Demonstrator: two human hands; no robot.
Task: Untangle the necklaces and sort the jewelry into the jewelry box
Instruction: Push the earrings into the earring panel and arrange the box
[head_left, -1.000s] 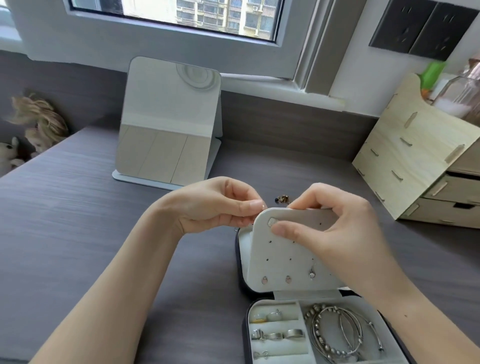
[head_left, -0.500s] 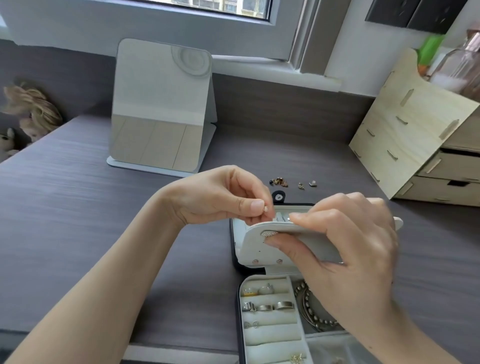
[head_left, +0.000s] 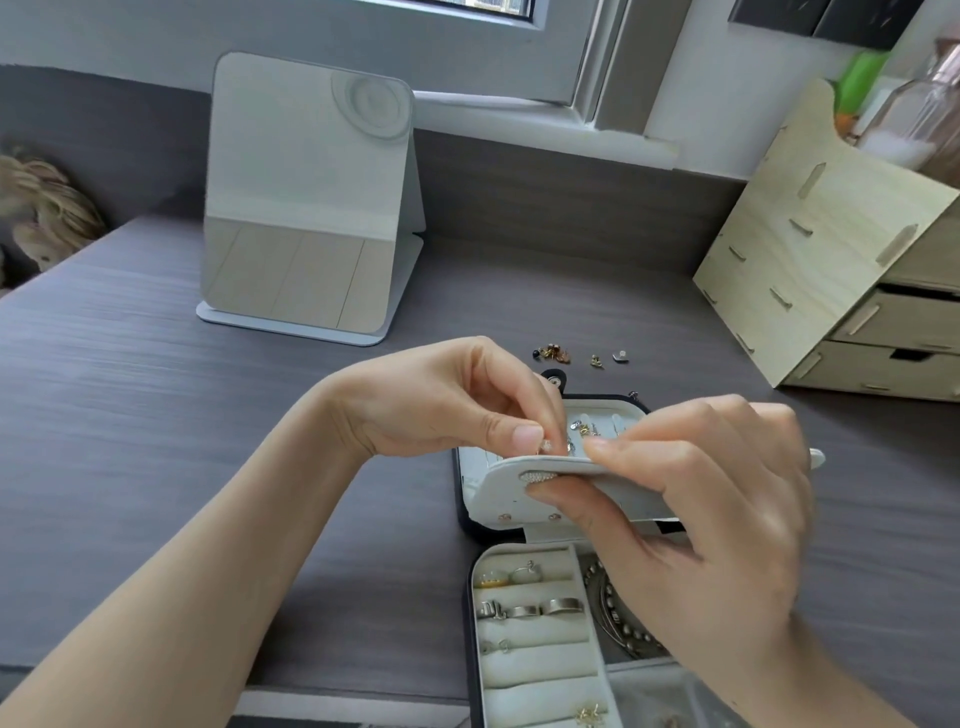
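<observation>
Head view, left hand (head_left: 447, 405) pinching earring (head_left: 546, 445), right hand (head_left: 701, 509) gripping panel (head_left: 498, 496) edge

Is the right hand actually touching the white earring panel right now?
Touching. The head view shows the right hand pinching the free edge of the earring panel, thumb beneath and fingers on top, with no gap.

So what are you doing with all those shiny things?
A person is sorting jewelry into a jewelry box. The right hand holds the box's white flap between thumb and fingers. The left hand pinches a small earring at the flap's top edge. Some rings sit in the padded rows, with bracelets beside them. A few loose pieces lie on the desk behind the box.
</observation>
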